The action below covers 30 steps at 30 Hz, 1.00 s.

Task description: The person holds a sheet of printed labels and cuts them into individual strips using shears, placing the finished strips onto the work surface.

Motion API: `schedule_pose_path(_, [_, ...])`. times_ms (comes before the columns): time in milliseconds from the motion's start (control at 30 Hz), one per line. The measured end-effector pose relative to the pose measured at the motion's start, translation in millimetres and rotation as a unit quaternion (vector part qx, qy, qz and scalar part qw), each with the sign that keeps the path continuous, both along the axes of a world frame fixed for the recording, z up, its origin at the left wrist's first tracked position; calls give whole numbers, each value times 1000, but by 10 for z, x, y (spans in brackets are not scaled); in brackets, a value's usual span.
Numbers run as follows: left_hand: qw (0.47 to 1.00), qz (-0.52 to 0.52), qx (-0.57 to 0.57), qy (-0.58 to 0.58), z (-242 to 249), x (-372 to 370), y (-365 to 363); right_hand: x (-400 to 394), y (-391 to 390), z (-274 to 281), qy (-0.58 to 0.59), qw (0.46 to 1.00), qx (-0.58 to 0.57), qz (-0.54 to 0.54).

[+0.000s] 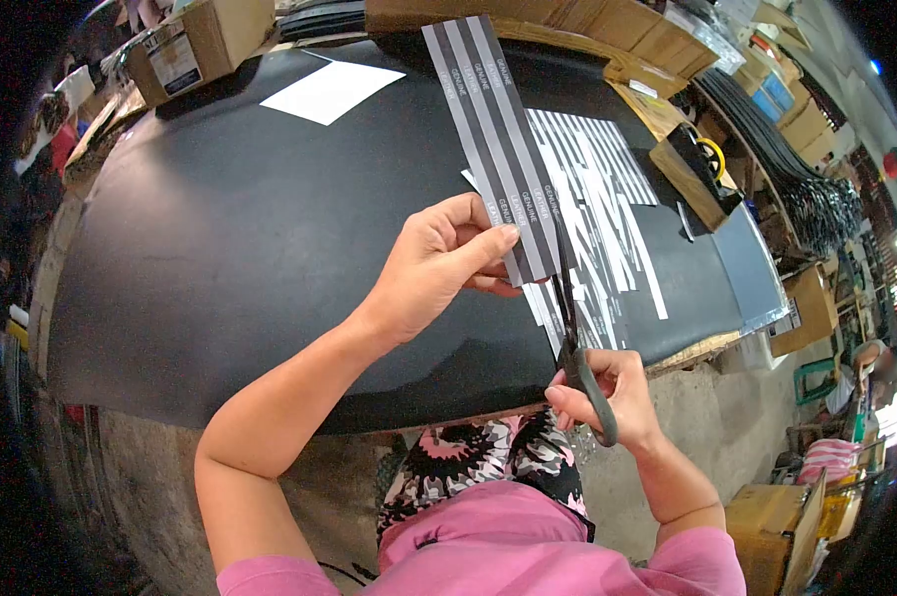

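My left hand [448, 248] pinches the lower part of a striped sheet [493, 149], grey and black, printed "GENUINE LEATHER" along its bands. The sheet is held up above the black tabletop [250, 238]. In my right hand [617, 392] is a pair of scissors [570, 343], fingers in the dark handles. The scissor blades point away from me and lie along the sheet's right edge, near its lower end. Beneath and to the right, many loose cut strips [602, 248], white and grey, are piled on the table, beside a striped sheet [622, 149] lying flat.
A blank white sheet [333, 92] lies at the table's far side. Cardboard boxes [200, 50] stand along the back. At the right edge is an open box [694, 179] with a yellow tape roll [710, 157]. Bundled black strips [786, 149] hang further right.
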<state>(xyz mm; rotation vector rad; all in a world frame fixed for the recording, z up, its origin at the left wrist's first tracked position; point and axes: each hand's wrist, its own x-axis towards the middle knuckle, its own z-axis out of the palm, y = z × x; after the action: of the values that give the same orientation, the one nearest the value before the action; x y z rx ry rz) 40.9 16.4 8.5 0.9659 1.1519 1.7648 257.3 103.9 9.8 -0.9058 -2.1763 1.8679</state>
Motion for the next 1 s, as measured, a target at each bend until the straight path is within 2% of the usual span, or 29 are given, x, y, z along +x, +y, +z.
schedule_pose_path(1000, [1000, -3, 1, 13, -52, 28, -3, -70, 36, 30, 2, 1000, -1, -5])
